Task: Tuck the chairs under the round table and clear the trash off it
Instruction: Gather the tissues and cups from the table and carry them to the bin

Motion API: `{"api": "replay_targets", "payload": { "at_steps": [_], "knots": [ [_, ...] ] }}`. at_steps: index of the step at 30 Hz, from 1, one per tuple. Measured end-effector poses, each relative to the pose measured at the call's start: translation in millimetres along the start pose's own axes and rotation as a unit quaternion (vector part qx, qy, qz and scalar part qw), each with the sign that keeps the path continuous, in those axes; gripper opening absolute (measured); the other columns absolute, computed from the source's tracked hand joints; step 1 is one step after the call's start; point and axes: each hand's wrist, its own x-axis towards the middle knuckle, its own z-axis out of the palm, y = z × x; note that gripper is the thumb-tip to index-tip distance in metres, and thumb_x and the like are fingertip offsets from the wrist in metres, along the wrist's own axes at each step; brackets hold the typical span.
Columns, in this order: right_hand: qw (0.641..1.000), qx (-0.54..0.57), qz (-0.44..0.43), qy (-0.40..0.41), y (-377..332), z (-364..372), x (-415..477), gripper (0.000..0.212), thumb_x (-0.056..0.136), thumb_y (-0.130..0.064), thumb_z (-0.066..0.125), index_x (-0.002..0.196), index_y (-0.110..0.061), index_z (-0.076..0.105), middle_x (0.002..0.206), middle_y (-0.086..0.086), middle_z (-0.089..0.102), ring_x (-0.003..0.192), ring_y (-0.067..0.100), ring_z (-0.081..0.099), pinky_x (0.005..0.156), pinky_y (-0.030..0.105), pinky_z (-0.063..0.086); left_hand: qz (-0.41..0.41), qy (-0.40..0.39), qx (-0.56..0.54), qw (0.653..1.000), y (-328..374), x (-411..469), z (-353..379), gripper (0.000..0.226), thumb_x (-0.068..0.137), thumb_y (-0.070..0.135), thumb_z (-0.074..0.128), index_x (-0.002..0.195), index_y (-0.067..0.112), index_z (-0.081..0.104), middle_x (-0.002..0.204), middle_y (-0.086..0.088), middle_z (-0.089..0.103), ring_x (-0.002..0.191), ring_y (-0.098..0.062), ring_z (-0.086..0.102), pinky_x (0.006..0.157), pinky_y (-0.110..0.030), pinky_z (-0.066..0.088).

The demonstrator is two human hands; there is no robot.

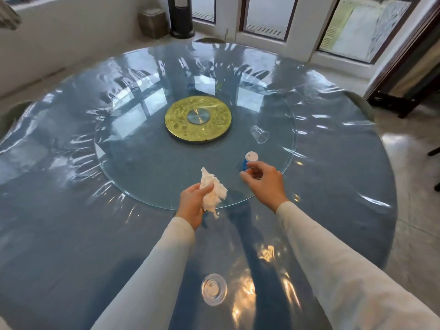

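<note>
A big round table (71,234) with a blue cloth under clear plastic fills the view. My left hand (191,206) is shut on a crumpled white tissue (212,192) above the near rim of the glass turntable (133,170). My right hand (264,181) reaches a small blue-and-white can (248,160) standing on the turntable; its fingertips touch the can's lower part, fingers curled around it. A clear plastic cup (259,137) lies on its side farther back on the turntable. Another clear cup (214,289) stands on the table between my forearms.
A gold disc (198,119) marks the turntable's centre. Green chair backs show at the far edge (210,40), right (362,103) and left (9,117) of the table. A tall black bin (182,16) and a small brown bin (152,22) stand by the windows.
</note>
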Motion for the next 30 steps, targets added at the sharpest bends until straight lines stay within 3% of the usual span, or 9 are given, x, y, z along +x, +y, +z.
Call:
{"api": "replay_targets", "payload": {
  "at_steps": [6, 11, 17, 23, 27, 30],
  "knots": [
    [0.996, 0.021, 0.071, 0.041, 43.1, -19.9, 102.3, 0.057, 0.082, -0.037, 0.078, 0.132, -0.019, 0.059, 0.117, 0.002, 0.067, 0.107, 0.016, 0.062, 0.099, 0.033, 0.048, -0.001, 0.05, 0.008, 0.999, 7.3, 56.2, 33.9, 0.029, 0.092, 0.01, 0.07, 0.12, 0.004, 0.068, 0.108, -0.014, 0.077, 0.101, -0.031, 0.073, 0.088, -0.045, 0.057],
    [0.996, -0.034, 0.069, 0.034, 83.7, -7.3, 183.8, 0.07, 0.082, -0.039, 0.076, 0.142, -0.015, 0.049, 0.137, 0.008, 0.059, 0.126, 0.026, 0.054, 0.107, 0.037, 0.041, 0.002, 0.076, 0.016, 0.997, 13.2, 103.3, 58.1, 0.03, 0.091, 0.011, 0.072, 0.119, 0.0, 0.068, 0.11, -0.02, 0.074, 0.091, -0.031, 0.069, 0.066, -0.032, 0.053],
    [0.991, -0.013, 0.131, -0.01, 112.9, 21.2, 242.0, 0.103, 0.078, -0.043, 0.081, 0.156, -0.015, 0.02, 0.152, 0.014, 0.039, 0.14, 0.031, 0.037, 0.112, 0.038, 0.031, -0.008, 0.093, 0.021, 0.995, 16.4, 149.6, 81.9, 0.028, 0.089, 0.007, 0.072, 0.116, 0.003, 0.069, 0.101, -0.015, 0.074, 0.085, -0.029, 0.069, 0.066, -0.033, 0.053],
    [0.988, 0.018, 0.153, 0.022, 133.0, 41.9, 270.1, 0.106, 0.076, -0.041, 0.082, 0.156, -0.01, 0.02, 0.154, 0.013, 0.036, 0.142, 0.03, 0.033, 0.115, 0.037, 0.026, -0.016, 0.096, 0.029, 0.995, 16.9, 182.4, 96.1, 0.029, 0.089, 0.008, 0.074, 0.118, 0.005, 0.069, 0.104, -0.015, 0.076, 0.084, -0.026, 0.072, 0.068, -0.033, 0.056],
    [0.987, 0.027, 0.154, 0.033, 139.7, 43.5, 277.8, 0.097, 0.077, -0.04, 0.08, 0.154, -0.013, 0.028, 0.147, 0.009, 0.048, 0.135, 0.029, 0.043, 0.112, 0.037, 0.032, -0.023, 0.101, 0.028, 0.994, 13.2, 187.4, 97.8, 0.032, 0.088, 0.007, 0.075, 0.119, 0.003, 0.068, 0.103, -0.014, 0.076, 0.08, -0.023, 0.073, 0.059, -0.028, 0.056],
    [0.986, 0.041, 0.16, 0.039, 139.9, 40.1, 276.9, 0.095, 0.075, -0.045, 0.081, 0.151, -0.016, 0.033, 0.136, 0.005, 0.055, 0.124, 0.027, 0.052, 0.108, 0.038, 0.039, -0.03, 0.104, 0.028, 0.994, 9.5, 186.2, 96.9, 0.032, 0.088, 0.007, 0.075, 0.119, 0.004, 0.068, 0.103, -0.013, 0.076, 0.081, -0.022, 0.073, 0.06, -0.028, 0.056]
  ]
}}
